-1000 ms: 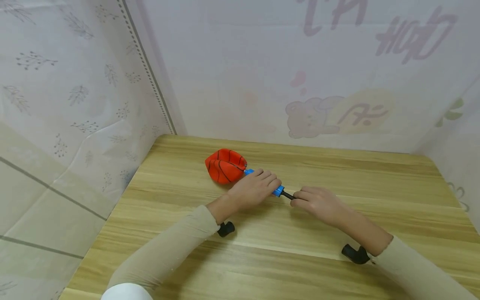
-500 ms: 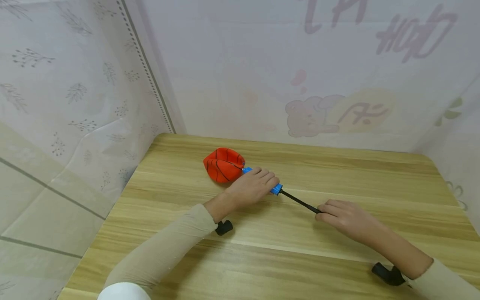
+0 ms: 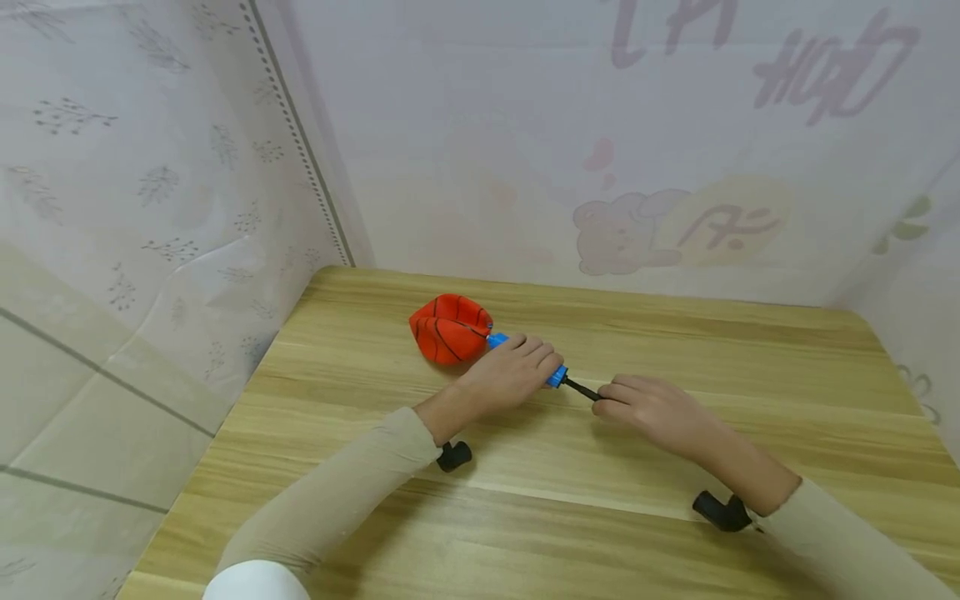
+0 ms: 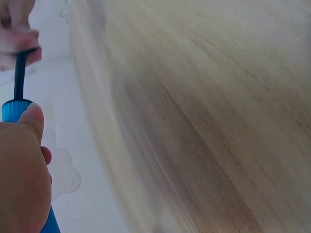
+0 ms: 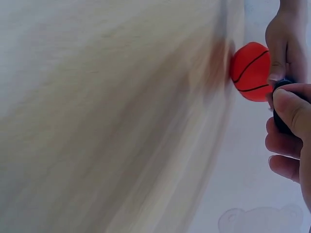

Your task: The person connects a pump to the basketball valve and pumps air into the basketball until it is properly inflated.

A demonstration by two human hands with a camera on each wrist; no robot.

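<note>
A partly deflated orange-red toy basketball (image 3: 448,335) with black lines lies toward the back of the table, its top sunk in. The front end of a blue hand pump (image 3: 557,377) meets the ball's right side. My left hand (image 3: 504,377) grips the pump's blue barrel, fingers wrapped over it. At the other end my right hand (image 3: 651,410) holds the black handle, thumb and fingers curled round it in the right wrist view. A short length of black rod (image 3: 582,389) shows between barrel and handle. The exact joint between pump and ball is too small to make out.
The wood-grain table (image 3: 570,533) has a back edge against a pale printed curtain (image 3: 465,150), which also hangs at both sides. Black wrist-worn devices (image 3: 454,456) sit below each wrist, close to the tabletop.
My right hand first drew the handle away down to the right, baring a long stretch of rod, then pushed it back toward the barrel. The left hand and the ball stay nearly in place.
</note>
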